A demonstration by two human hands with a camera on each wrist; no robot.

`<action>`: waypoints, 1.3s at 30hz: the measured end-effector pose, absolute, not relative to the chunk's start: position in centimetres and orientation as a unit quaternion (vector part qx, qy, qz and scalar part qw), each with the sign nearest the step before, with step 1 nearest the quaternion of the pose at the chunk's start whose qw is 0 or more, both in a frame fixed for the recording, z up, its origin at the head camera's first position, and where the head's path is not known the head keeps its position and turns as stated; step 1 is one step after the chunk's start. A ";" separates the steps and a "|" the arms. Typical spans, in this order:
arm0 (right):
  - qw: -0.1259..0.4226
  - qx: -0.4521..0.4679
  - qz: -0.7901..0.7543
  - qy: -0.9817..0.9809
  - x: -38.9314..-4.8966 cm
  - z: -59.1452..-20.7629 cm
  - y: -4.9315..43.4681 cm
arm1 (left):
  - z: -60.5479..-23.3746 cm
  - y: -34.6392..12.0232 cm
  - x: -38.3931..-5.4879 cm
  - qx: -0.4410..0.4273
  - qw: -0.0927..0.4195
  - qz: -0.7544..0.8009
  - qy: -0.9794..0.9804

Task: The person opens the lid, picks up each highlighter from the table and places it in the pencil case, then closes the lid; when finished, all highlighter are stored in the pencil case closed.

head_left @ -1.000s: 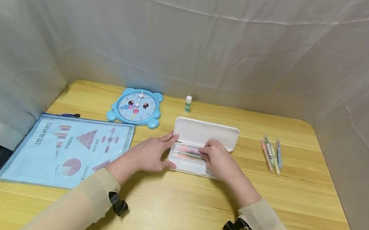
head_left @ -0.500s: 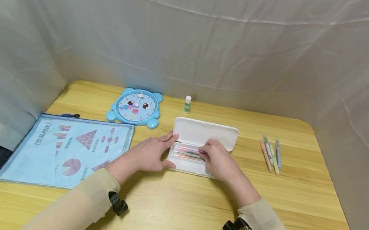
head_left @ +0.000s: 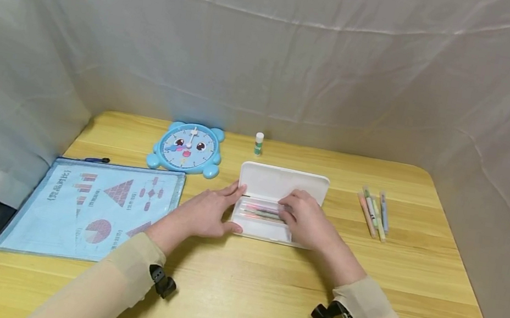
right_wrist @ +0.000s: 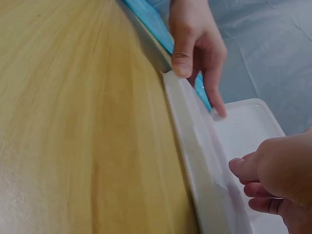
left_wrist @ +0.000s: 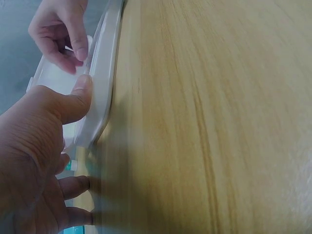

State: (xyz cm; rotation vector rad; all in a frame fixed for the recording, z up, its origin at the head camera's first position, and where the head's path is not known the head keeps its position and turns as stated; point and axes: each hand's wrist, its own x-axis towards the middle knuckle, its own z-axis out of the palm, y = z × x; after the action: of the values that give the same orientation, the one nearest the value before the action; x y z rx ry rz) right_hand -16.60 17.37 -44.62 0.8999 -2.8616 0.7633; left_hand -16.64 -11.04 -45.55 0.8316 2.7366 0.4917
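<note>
A white pencil case (head_left: 268, 230) lies on the table with its lid (head_left: 281, 184) raised. Several slim pens (head_left: 260, 212) with pinkish and dark parts lie lengthwise in its tray. My left hand (head_left: 207, 211) grips the case's left end, thumb on the front corner and forefinger up by the hinge. Over the right part of the tray is my right hand (head_left: 306, 220), which covers that end of the pens. In the right wrist view the fingers of the right hand (right_wrist: 280, 178) are loosely bent, and nothing shows between thumb and fingertips.
Several pastel markers (head_left: 373, 214) lie in a loose bunch to the right. A glue stick (head_left: 258, 144) stands behind the case. A blue toy clock (head_left: 189, 148) and a blue zip file bag (head_left: 91, 211) are on the left. Pale cloth (head_left: 270, 61) walls in the table.
My right hand has shifted slightly right and lifted a little from the pens. The left hand keeps its place on the case.
</note>
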 end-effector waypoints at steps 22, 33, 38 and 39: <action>0.138 0.242 0.310 -0.909 -14.6 -40.1 23.5 | -45.6 -11.0 -16.5 0.287 0.113 0.166 0.937; 0.195 0.188 0.311 -0.911 -14.0 -39.2 28.1 | -45.6 -11.0 -16.5 0.285 0.114 0.164 0.938; 0.196 0.141 0.312 -0.919 -13.5 -38.9 30.0 | -45.6 -10.9 -16.6 0.282 0.117 0.169 0.937; 0.193 0.132 0.311 -0.921 -13.4 -38.9 30.4 | -45.5 -10.9 -16.6 0.281 0.117 0.171 0.937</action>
State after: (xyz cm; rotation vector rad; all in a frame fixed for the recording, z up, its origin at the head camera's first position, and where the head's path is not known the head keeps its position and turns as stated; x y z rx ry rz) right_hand -13.41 30.36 -38.94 0.3710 -2.5849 0.8730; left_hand -16.58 -10.92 -45.55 0.8227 2.7424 0.5009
